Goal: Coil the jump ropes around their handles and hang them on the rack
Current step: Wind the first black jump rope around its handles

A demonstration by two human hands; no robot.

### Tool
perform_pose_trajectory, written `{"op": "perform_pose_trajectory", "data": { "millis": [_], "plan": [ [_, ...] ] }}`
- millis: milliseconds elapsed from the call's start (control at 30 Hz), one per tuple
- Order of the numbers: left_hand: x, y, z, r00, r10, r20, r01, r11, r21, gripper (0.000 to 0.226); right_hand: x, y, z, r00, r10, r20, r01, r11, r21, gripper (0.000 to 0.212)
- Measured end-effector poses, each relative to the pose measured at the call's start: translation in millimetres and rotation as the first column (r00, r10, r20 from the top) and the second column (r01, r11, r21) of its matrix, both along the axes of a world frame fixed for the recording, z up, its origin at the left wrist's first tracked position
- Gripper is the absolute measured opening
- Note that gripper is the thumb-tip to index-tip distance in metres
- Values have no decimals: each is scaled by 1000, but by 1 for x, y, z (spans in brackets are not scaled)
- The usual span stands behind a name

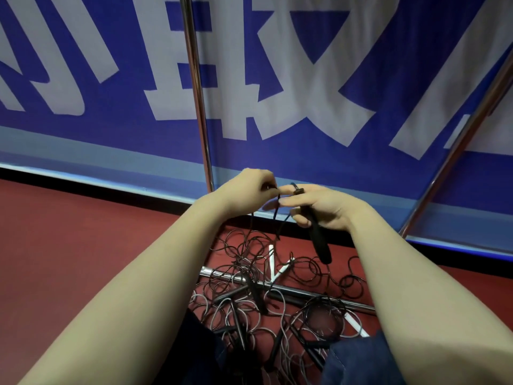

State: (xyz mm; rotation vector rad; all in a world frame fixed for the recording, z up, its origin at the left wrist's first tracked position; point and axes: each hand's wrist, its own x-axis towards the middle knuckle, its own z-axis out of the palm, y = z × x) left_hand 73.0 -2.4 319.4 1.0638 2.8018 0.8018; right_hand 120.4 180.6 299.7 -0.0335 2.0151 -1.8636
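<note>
The right hand [319, 208], just right of centre, grips a black handle [319, 243] whose lower end hangs past the palm, its fingers curled round the upper part. Touching it on the left, the left hand [248, 187] pinches that rope's thin black cord [274, 218] in curled fingertips, and the cord drops to a tangled pile [277, 298] of ropes with black and white handles on the red floor [83, 232], near the person's knees. The pile lies over a metal rack bar [358, 304], while two rack poles [198, 93] rise in front of the far blue banner [305, 37].
</note>
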Motion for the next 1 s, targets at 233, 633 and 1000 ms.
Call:
{"op": "perform_pose_trajectory", "data": {
  "millis": [233,633,1000],
  "plan": [
    [-4,-9,-8,981,-58,187,44,996,76,10,1,7,14,957,-232,-173,241,970,34,18],
    [-32,-44,-85,907,173,385,12,902,-432,14,-7,32,-10,704,-710,29,583,555,-593,17],
    [-12,-12,23,893,289,-345,-96,871,482,22,-8,11,4,815,-567,-116,538,816,-210,35]
  ]
}}
